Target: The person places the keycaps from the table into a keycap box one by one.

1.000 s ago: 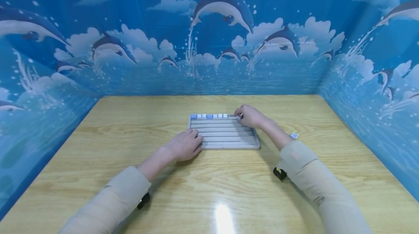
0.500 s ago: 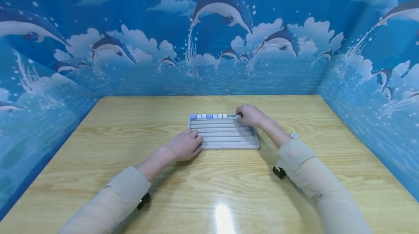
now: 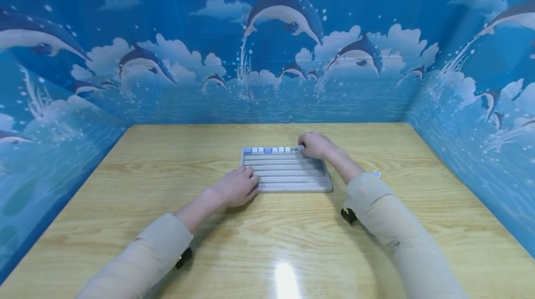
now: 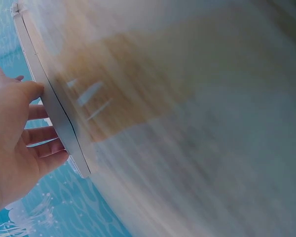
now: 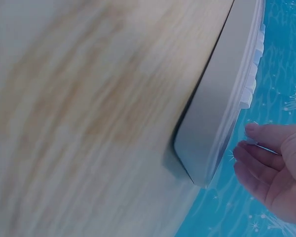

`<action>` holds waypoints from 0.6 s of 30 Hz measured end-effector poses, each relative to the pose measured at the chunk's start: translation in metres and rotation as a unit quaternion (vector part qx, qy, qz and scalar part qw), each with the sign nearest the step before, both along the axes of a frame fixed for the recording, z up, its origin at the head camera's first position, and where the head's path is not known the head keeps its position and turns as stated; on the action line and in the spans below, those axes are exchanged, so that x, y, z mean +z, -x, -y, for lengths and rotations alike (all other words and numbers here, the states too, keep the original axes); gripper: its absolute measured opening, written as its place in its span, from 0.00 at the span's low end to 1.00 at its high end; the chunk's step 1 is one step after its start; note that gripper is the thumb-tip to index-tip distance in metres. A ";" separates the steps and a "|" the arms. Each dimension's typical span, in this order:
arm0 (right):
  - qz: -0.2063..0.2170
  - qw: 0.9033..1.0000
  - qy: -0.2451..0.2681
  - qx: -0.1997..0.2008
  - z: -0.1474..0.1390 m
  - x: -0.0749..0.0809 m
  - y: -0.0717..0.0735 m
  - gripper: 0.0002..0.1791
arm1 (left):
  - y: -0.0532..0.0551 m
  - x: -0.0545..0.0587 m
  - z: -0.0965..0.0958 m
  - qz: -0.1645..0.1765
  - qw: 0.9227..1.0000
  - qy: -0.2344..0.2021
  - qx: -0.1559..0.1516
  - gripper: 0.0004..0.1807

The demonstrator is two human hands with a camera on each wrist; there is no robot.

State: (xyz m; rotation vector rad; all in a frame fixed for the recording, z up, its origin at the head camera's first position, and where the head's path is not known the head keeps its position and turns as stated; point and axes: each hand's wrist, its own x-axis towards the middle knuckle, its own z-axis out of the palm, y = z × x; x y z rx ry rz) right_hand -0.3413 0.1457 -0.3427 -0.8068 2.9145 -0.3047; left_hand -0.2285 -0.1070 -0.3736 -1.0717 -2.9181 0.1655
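A grey ridged tray lies on the table, with several white and blue keycaps in a row along its back slot. At the tray's front left corner, my left hand grips the edge; in the left wrist view its thumb presses the front side and its fingers bend around the corner. My right hand is over the back right part, pinching a small white keycap between thumb and fingertips. A short gap separates this keycap from the row's right end. The right wrist view mostly hides the held piece.
A loose white keycap with a blue mark lies on the wooden table right of the tray, close to my right forearm. A blue dolphin-printed curtain closes off the back and both sides.
My right hand has shifted slightly left along the tray's back edge, carrying the pinched keycap closer to the row. My left hand keeps its hold on the tray.
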 end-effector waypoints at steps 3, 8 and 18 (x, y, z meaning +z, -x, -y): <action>-0.005 1.000 -0.010 0.001 0.002 -0.001 0.003 0.11 | -0.001 0.000 0.000 -0.002 1.000 0.001 0.001 0.15; 0.002 1.000 -0.020 -0.005 0.007 -0.003 0.009 0.10 | -0.001 0.001 0.000 0.000 1.000 0.003 0.003 0.15; 0.009 0.999 -0.043 -0.008 0.018 -0.009 0.013 0.06 | -0.001 0.000 0.000 -0.004 1.000 0.006 0.002 0.15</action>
